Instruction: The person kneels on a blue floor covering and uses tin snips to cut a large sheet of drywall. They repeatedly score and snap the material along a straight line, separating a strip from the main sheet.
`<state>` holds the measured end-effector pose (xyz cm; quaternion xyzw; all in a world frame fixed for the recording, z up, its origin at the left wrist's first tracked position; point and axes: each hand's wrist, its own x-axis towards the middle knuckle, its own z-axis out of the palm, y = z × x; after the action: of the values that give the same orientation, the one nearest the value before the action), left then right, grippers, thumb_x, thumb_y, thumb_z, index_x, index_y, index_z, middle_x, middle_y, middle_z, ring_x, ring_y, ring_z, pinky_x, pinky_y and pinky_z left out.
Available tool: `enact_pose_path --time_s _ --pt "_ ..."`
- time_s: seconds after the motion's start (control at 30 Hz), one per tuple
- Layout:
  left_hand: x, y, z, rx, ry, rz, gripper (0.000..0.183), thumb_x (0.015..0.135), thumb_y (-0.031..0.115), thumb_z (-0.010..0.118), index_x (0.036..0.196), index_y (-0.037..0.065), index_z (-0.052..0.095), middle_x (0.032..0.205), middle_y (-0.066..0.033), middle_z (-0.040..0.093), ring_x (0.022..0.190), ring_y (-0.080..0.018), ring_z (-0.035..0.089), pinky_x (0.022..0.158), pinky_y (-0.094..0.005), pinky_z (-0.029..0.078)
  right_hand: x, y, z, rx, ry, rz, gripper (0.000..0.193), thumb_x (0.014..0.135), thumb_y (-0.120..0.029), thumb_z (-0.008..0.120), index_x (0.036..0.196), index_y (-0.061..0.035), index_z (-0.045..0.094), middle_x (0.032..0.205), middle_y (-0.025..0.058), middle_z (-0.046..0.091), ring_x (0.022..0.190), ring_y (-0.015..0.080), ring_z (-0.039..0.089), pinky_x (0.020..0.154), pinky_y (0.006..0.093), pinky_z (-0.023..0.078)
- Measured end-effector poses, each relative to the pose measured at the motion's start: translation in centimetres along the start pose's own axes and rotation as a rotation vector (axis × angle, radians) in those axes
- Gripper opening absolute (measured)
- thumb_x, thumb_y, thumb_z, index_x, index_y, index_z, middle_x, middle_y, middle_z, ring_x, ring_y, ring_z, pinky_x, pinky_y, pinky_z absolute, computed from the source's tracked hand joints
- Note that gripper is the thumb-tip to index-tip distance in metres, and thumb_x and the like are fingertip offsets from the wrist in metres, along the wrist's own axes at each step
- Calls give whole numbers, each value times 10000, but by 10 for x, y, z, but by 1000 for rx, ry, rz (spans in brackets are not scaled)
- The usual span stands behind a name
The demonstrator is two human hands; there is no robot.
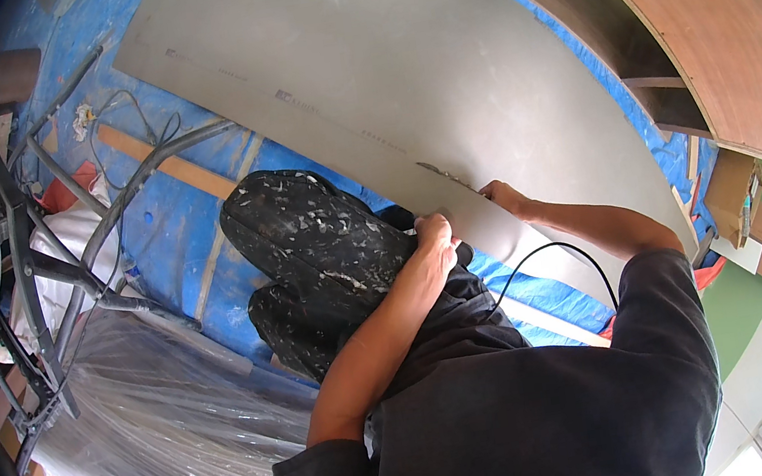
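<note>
A large grey sheet of board lies across the floor ahead of me. My left hand is closed at its near edge, beside my paint-spattered knee; the fingers' undersides are hidden. Farther right, my right hand is closed low over the board. A narrow, jagged, saw-like blade runs from its fingers toward the upper left, along the board's surface. Its handle is hidden in the hand. Between my hands the board's near edge looks rounded, with a paler section to the right.
Blue sheeting covers the floor. Dark metal frames stand at left, above clear plastic wrapping. A wooden cabinet lies along the far right, near a cardboard box. A black cable loops beside my right arm.
</note>
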<state>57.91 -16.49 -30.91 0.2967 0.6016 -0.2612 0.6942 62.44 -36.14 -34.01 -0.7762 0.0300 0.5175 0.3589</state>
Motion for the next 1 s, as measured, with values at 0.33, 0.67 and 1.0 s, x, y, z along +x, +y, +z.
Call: enact_pose_path --time_s 0.33,0.67,1.0 --pt "3 -4 -4 98 -44 -1 335 910 43 475 1223 152 425 1090 -81 601 854 -201 620 632 -373 519 17 -3 4 289 -249 -145 389 936 -222 666 1243 18 661 1091 110 732 970 149 672 869 344 542" --pt "-2 0 -1 100 -62 9 353 914 28 451 1242 154 415 1115 -88 581 870 -198 609 610 -362 505 20 -7 0 150 -164 -77 320 935 -244 656 1146 -12 720 994 127 755 886 184 715 765 359 576" --pt "-17 6 3 99 -26 27 282 940 52 483 1202 145 441 1044 -65 593 820 -182 597 740 -428 550 24 1 9 75 -149 -147 315 914 -254 672 1091 -2 742 977 108 761 892 162 708 765 358 574"
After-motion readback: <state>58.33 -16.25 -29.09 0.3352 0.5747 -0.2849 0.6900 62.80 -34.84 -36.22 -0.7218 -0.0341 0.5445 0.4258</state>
